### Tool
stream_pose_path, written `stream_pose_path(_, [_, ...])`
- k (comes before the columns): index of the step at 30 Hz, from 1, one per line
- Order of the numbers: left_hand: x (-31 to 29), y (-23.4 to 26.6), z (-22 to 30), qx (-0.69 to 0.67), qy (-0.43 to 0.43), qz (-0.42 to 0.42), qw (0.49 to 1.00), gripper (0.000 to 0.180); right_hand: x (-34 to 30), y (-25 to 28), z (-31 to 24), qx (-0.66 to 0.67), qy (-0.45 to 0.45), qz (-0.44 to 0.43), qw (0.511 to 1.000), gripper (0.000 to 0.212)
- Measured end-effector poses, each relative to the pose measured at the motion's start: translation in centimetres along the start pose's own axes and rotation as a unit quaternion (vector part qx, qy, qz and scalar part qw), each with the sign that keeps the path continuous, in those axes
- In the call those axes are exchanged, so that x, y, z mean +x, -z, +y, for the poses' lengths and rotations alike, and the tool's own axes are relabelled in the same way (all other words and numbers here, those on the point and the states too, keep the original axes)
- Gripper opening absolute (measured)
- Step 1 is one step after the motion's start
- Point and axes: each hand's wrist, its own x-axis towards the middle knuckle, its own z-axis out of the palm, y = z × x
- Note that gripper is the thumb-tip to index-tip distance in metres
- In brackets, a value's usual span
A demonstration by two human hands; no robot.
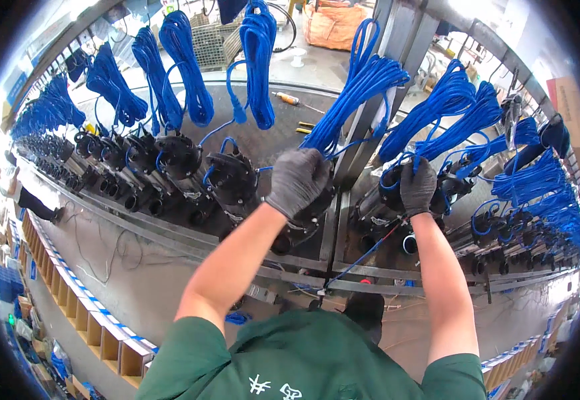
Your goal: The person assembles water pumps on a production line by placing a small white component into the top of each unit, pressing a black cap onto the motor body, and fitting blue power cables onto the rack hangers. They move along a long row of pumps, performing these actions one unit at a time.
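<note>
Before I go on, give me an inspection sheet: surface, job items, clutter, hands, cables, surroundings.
Surface: dark metal bench, crowded with black units in rows.
Job items: black unit beneath the left hand, another black unit below the right hand; blue cable bundle reaches the left hand.
Clutter: orange-handled tool behind the units.
Hands: both gloved; exact grips hidden.
Cables: more blue bundles hang on both sides; blue lead slants toward the bench's front edge.
Surroundings: orange sack beyond the bench; another person far left.
</note>
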Motion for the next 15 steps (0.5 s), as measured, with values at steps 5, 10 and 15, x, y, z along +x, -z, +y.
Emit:
stream_pose_path(5, [-1.2, -0.4, 0.7, 0.050, 0.050, 0.102, 0.992, 0.013, 0.3, 0.3, -0.8, 0.030, -0.012, -0.059, 0.998, 0.025])
stream_pose_path(10, [-3.8, 0.5, -2.8, 0.002, -0.001, 0.138, 0.990, 0.021, 0.4, 0.0, -1.3, 0.033, -0.020, -0.060, 0.997, 0.026])
stream_pose_path(15, [-8.5, 1.8, 0.5, 0.011, -0.111, 0.114, 0.987, 0.037, -0.4, -0.4, 0.4, 0.018, -0.053, -0.089, 0.995, 0.036])
